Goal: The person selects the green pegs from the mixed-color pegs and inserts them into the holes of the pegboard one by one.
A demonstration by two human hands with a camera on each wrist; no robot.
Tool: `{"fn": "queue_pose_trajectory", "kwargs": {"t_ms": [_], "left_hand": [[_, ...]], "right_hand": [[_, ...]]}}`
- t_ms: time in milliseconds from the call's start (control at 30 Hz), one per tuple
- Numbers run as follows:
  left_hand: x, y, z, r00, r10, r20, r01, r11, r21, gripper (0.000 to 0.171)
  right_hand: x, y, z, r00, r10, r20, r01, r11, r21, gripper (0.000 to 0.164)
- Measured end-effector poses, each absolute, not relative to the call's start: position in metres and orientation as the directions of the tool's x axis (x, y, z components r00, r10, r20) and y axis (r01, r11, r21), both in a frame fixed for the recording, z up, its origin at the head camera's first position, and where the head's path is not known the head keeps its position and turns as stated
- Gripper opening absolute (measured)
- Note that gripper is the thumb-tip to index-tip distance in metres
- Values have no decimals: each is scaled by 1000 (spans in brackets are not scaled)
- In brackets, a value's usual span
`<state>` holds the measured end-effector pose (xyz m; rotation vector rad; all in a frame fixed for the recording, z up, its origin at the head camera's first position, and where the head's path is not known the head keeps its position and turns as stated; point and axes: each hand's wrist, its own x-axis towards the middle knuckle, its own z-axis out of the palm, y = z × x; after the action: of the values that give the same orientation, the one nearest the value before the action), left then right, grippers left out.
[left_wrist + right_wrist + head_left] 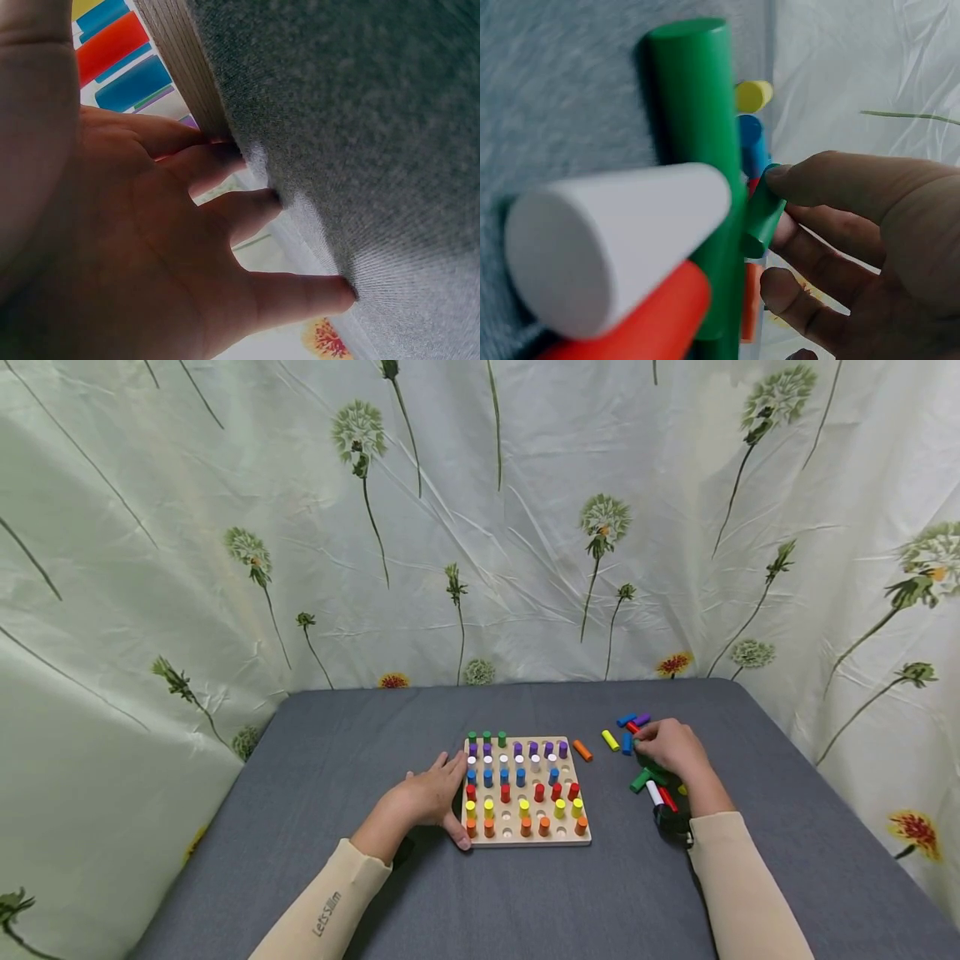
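A wooden pegboard (536,841) lies on the table with rows of coloured pegs upright in it: green, purple, white, blue, red, yellow and orange. Some holes show bare. My left hand (431,795) rests against the board's left side, fingers spread; in the left wrist view its fingertips touch the cloth and the wooden edge (184,64). To the right of the board, my right hand (677,750) pinches a green peg (763,221) between thumb and fingers, above the loose pegs. Close to the right wrist lie a white peg (622,240) and another green peg (694,97).
Several loose pegs lie scattered right of the board, among them an orange peg (582,750), a yellow peg (611,741) and a blue peg (627,744). Grey cloth covers the table (360,735). A flowered curtain (517,568) hangs behind it.
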<state>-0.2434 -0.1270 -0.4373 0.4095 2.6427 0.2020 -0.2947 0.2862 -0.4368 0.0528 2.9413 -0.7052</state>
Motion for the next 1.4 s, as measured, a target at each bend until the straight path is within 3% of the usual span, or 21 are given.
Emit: {"fn": "queue_pose_trajectory", "kwargs": {"t_ms": [767,1400], "left_hand": [[-243,-128,-437,-851,322,-414,254,944,211,144],[-242,-127,-437,-852,331,-406,260,940,221,144]], "right_hand": [[-285,245,-404,-991,-121,51,-119,670,-732,29],[-294,191,-399,-965,-235,118,-236,576,-783,23]]}}
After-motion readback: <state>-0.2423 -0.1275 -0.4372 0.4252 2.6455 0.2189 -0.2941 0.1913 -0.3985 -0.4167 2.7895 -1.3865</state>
